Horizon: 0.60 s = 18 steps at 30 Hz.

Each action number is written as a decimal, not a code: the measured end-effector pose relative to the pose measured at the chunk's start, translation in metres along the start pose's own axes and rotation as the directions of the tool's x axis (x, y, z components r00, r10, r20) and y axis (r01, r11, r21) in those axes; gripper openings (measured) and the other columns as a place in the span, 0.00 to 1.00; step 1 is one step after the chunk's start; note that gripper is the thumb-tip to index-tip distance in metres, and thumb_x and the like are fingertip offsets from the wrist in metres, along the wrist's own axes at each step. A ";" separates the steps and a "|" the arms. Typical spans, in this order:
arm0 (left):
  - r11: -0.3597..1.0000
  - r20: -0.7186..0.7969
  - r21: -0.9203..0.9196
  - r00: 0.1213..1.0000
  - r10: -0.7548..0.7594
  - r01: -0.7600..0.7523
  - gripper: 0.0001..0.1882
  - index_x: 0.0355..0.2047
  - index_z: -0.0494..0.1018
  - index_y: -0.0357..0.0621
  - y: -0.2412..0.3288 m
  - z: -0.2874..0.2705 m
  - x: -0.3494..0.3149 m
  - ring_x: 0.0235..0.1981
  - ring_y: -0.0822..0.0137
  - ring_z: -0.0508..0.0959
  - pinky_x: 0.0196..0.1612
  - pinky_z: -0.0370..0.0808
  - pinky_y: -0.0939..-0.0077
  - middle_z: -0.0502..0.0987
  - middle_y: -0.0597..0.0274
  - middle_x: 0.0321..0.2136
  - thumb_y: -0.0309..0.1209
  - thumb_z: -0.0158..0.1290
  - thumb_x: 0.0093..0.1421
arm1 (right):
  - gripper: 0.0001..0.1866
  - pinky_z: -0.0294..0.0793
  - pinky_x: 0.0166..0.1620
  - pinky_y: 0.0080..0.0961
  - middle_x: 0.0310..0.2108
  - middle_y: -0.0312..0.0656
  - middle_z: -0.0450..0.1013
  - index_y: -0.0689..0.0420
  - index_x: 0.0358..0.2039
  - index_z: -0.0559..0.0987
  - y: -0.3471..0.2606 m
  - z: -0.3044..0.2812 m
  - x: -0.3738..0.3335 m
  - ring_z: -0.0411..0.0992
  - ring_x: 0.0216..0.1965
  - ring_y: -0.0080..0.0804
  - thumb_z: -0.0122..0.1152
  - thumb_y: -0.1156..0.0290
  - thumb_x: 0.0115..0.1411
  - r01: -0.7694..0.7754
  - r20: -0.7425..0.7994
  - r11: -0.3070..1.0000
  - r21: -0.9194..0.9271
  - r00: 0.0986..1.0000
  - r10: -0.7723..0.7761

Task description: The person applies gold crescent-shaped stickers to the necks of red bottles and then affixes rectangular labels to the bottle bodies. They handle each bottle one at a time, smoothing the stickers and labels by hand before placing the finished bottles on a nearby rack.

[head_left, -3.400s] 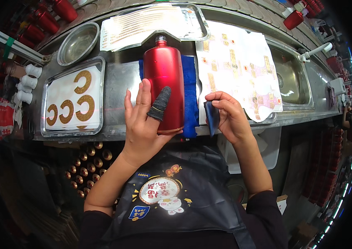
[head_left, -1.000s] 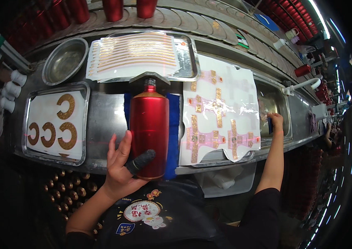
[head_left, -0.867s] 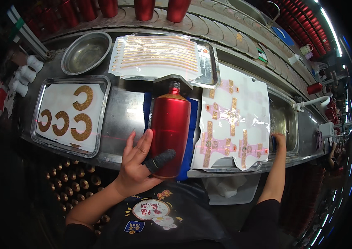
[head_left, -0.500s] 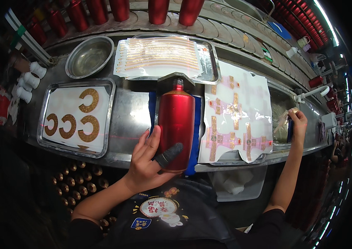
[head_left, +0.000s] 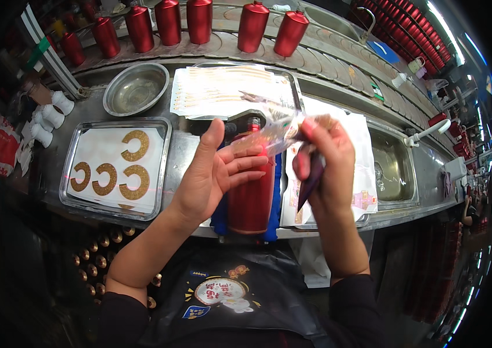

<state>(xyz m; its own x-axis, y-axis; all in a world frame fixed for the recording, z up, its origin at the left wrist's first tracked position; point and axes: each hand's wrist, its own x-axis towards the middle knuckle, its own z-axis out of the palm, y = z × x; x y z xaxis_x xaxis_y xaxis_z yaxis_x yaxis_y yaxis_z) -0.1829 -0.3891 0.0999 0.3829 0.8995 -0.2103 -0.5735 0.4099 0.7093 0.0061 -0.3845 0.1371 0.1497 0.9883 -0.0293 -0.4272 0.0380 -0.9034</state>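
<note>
A red bottle (head_left: 250, 204) stands or lies on a blue cloth (head_left: 220, 219) in front of me, its neck away from me. My left hand (head_left: 214, 168) is over the bottle's left side, fingers stretched out and thumb raised, gripping nothing. On the right, my right hand (head_left: 332, 152) pinches a clear, crinkled film (head_left: 283, 129) with some print on it; the film reaches across above the bottle toward the left fingertips. Whether it touches them is blurred. A dark flat piece (head_left: 311, 181) is also tucked in the right hand; its kind I cannot make out.
On the left, a metal tray (head_left: 165, 168) bears gold C-shaped pieces on white sheets. A metal bowl (head_left: 136, 90) is behind it. Striped sheets (head_left: 217, 87) lie at the back, white printed sheets (head_left: 362, 174) and a sink (head_left: 395, 168) at the right. Red bottles (head_left: 168, 23) line a conveyor.
My right hand has come from the sink to above the bottle, bringing the film. My left hand has let go of the bottle and risen, fingers spread.
</note>
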 end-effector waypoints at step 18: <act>0.921 -0.214 0.386 0.965 0.153 -0.060 0.18 0.47 0.63 0.38 -0.053 -0.042 -0.052 0.34 0.72 0.81 0.36 0.82 0.78 0.79 0.58 0.35 0.18 0.58 0.61 | 0.07 0.62 0.16 0.17 0.26 0.37 0.72 0.59 0.36 0.72 0.069 -0.049 -0.103 0.65 0.12 0.19 0.62 0.74 0.65 -0.405 -0.110 0.912 -0.065 0.911 0.397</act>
<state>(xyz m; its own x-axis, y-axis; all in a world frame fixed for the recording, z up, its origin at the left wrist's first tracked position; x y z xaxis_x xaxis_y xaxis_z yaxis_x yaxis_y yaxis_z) -0.2027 -0.4514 0.0453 0.1264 0.9628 -0.2388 -0.2716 0.2651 0.9252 0.0049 -0.4904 0.0569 0.0644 0.8994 -0.4323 -0.3920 -0.3756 -0.8398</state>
